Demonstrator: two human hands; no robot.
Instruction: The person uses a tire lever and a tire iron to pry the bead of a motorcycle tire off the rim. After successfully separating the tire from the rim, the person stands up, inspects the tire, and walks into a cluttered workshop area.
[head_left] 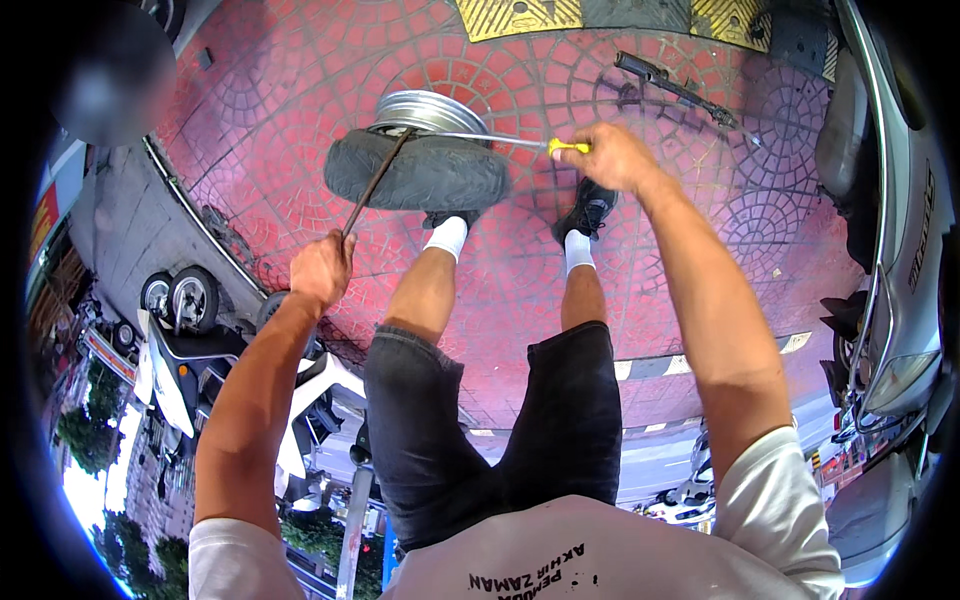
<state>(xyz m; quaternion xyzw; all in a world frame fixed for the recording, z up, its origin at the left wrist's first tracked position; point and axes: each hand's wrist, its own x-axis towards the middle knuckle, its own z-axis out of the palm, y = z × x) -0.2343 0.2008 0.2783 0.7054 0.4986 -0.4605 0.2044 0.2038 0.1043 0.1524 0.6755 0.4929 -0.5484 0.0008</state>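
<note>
Crosswise, screwdriver (507,139) in right fist (614,158), tip leftward; dark bar (378,182) in left fist (321,271), slanting forward-right.

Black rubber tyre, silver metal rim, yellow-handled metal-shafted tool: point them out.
Black rubber tyre (437,173), head view: middle of its outer surface.
Silver metal rim (432,112), head view: ringed outer wall.
Yellow-handled metal-shafted tool (559,147), head view: its handle.

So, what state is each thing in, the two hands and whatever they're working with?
Left hand: closed around the dark bar
Right hand: closed around the yellow handle
Dark bar: slanted across the tire, far end at the rim
Yellow-handled tool: held sideways, shaft reaching the rim
Tire: seemingly partly off the rim
Silver rim: exposed beyond the tire's far side
</note>
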